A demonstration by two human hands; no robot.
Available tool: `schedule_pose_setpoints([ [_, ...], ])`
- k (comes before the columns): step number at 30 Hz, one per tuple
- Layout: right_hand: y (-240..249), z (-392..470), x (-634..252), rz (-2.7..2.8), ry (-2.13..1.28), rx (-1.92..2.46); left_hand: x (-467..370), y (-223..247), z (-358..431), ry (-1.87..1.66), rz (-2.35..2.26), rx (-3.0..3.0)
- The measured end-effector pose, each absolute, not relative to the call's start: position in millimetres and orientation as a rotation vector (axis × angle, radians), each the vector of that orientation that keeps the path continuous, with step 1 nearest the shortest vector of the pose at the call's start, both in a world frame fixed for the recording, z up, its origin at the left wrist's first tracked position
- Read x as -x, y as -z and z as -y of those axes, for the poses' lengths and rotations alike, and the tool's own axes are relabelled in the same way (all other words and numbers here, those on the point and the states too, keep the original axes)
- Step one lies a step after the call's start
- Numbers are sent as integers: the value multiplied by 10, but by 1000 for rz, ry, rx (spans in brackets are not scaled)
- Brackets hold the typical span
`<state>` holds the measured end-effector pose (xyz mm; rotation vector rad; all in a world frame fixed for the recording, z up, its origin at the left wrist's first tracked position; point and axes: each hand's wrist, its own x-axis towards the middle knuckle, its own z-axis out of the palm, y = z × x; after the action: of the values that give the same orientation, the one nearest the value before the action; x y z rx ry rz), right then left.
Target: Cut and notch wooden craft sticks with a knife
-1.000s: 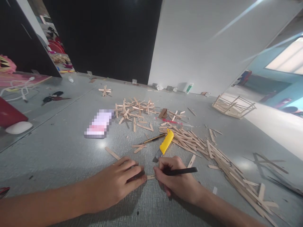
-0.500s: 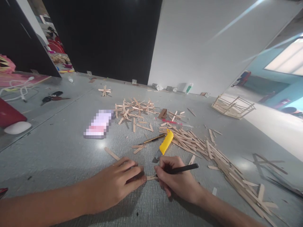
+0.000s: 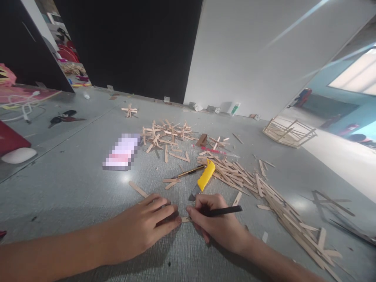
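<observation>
My left hand point(image 3: 151, 225) rests low at the centre, its curved fingertips pressing a wooden craft stick point(image 3: 185, 219) onto the table. The stick's left part is hidden under those fingers. A slim black pen-like tool point(image 3: 225, 210) is pinched in my right hand point(image 3: 217, 221), its shaft slanting up to the right. My fingers hide its tip, which is at the stick's right part, so I cannot tell whether it is a pen or a blade. Just beyond my right hand lies a yellow utility knife point(image 3: 206, 176). Another craft stick point(image 3: 138, 189) lies beyond my left hand.
A long heap of craft sticks point(image 3: 243, 176) runs down the right side. Stick bundles point(image 3: 167, 133) lie farther back, near a blurred phone-like rectangle point(image 3: 122, 152). A stick frame point(image 3: 289, 133) stands at the back right. Keys point(image 3: 66, 117) lie at the left.
My right hand and the black tool have shifted slightly left along the craft stick, covering more of it. My left hand stays in place. The view has moved slightly.
</observation>
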<state>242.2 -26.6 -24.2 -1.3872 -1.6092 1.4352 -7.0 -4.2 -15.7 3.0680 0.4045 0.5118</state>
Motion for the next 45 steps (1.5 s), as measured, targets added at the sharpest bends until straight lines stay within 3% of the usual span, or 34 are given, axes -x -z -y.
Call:
schedule_pose_setpoints([
  [45,155,278,-2445,1734,-1296,1479,72,155,54,-508,-399,-3060],
])
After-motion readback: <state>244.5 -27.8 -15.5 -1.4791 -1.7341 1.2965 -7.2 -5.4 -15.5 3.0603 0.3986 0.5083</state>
